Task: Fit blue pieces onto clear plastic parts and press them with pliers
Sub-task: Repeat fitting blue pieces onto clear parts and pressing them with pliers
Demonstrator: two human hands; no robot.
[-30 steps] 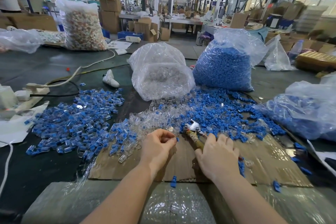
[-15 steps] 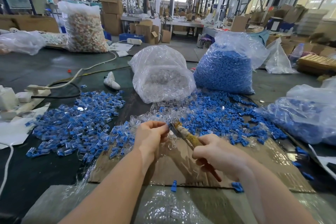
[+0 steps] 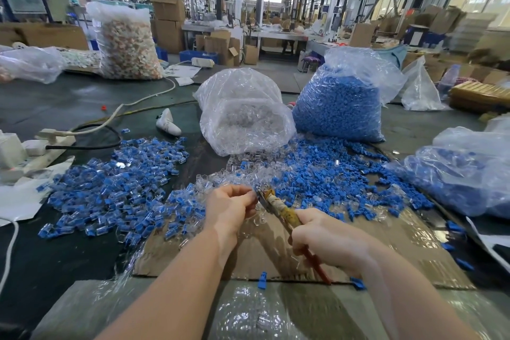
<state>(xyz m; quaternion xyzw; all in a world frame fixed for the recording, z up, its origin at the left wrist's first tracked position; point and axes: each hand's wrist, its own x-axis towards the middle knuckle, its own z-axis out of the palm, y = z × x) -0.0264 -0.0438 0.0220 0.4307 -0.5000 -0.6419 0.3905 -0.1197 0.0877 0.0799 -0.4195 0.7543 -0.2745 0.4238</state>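
Pliers [image 3: 287, 218]: your right hand [image 3: 328, 237] wraps their tape-bound handles, fingers curled tight round them; the nose points up and left to your left fingertips, and one red handle end sticks out below your palm.
Left hand [image 3: 230, 205]: your fingers are curled in, tips pinched together at the pliers' nose; the piece between them is too small and hidden to make out.
Jaws: they meet your left fingertips; whether they are closed on a part you cannot tell from this view.
Cardboard [image 3: 265, 251]: lies flat on the tabletop [image 3: 55, 107] right under both your grips.
Clear parts [image 3: 242, 174]: loose heap just beyond your left grip, spilling from the clear bag [image 3: 242, 116] further out.
Blue pieces [image 3: 325, 174]: spread just beyond and to the right of the pliers' nose, running up to the blue bag [image 3: 339, 107], which stands beside the clear bag.
Fitted parts [image 3: 116, 185]: wide pile of clear-and-blue parts to the left of your left grip, partly on the cardboard's left edge.
Stray piece [image 3: 262, 280]: single blue one at the cardboard's near edge, below and between your wrists.
Side bag [image 3: 469, 171]: more blue pieces in plastic, well to the right of your right grip.
Power strip [image 3: 41, 143]: far left of your left grip, with white and black cables leading off it.
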